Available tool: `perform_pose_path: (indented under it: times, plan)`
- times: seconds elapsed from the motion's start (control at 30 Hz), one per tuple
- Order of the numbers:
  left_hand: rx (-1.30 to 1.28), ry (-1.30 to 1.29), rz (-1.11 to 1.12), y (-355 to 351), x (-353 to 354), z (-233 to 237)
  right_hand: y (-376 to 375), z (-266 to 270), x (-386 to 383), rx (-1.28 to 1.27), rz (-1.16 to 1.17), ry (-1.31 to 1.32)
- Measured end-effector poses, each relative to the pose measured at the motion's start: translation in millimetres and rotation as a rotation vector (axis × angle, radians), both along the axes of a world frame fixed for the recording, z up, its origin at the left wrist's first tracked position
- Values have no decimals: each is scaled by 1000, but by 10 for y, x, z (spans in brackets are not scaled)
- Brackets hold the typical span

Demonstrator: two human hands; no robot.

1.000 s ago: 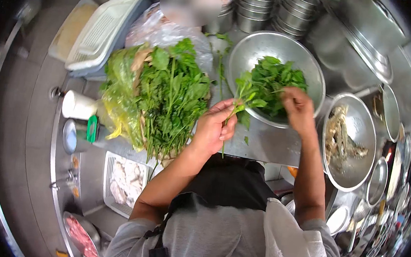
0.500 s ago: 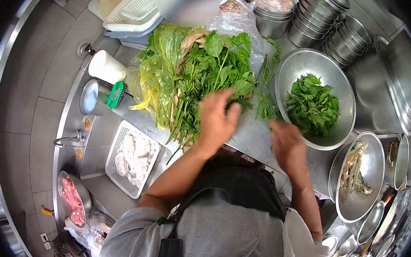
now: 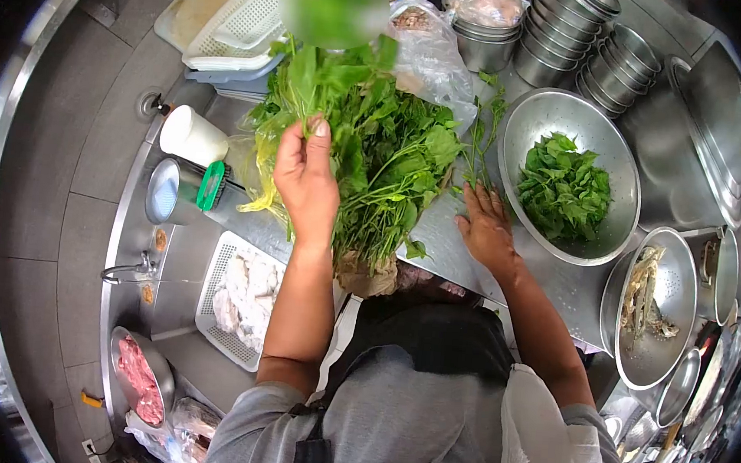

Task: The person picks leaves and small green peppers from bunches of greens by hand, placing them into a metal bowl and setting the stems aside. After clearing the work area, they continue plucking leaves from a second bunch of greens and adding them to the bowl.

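My left hand (image 3: 309, 179) is closed around the stems of a bunch of leafy greens (image 3: 317, 84), lifted over the heap. A large heap of leafy greens (image 3: 406, 160) lies below and beside it on brown paper, with a yellowish plastic bag (image 3: 262, 190) at its left. My right hand (image 3: 485, 229) rests flat on the steel counter with fingers apart, its fingertips by a few bare stems (image 3: 480, 140). Just right of it stands a big metal bowl (image 3: 512, 203) with picked leaves (image 3: 565, 186) in it.
Stacked metal pots (image 3: 560, 33) and a clear plastic bag (image 3: 432, 62) stand at the back. On the left are a white container (image 3: 193, 135), a green-backed brush (image 3: 211, 186), a faucet (image 3: 132, 269) and a white basket (image 3: 208, 306). A perforated bowl (image 3: 680, 282) sits at right.
My left hand has moved left and up, taking hold of a bunch of greens and raising it. My right hand has shifted left and flattened onto the counter. The heap looks more spread.
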State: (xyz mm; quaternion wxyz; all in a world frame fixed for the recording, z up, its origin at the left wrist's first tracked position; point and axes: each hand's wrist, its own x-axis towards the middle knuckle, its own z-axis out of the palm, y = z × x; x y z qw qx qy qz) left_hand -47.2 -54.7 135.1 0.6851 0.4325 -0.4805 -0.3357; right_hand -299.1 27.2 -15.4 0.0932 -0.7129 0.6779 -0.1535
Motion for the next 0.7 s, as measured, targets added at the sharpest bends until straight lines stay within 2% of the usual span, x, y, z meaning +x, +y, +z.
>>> perform_pose_path:
  times: [0.07, 0.13, 0.23, 0.33, 0.43, 0.63, 0.7]
  plan:
    - [0, 18, 1, -50, 29, 31, 37, 68, 66, -91, 44, -65]
    - [104, 33, -35, -76, 18, -13, 59, 403, 211, -196, 108, -174]
    - [182, 98, -84, -106, -108, -153, -10, 866, 528, -458, 207, -133]
    - [204, 170, -153, -122, -164, -162, -234, 781, 793, -387, 357, -207]
    - [105, 102, -26, -104, -77, 85, -467, 344, 792, -34, 289, -70]
    - [-1, 229, 140, -269, 445, 339, -477, 241, 729, -43, 292, -45]
    - [-84, 248, 130, -309, 528, 401, -486, 225, 757, -65, 289, -61]
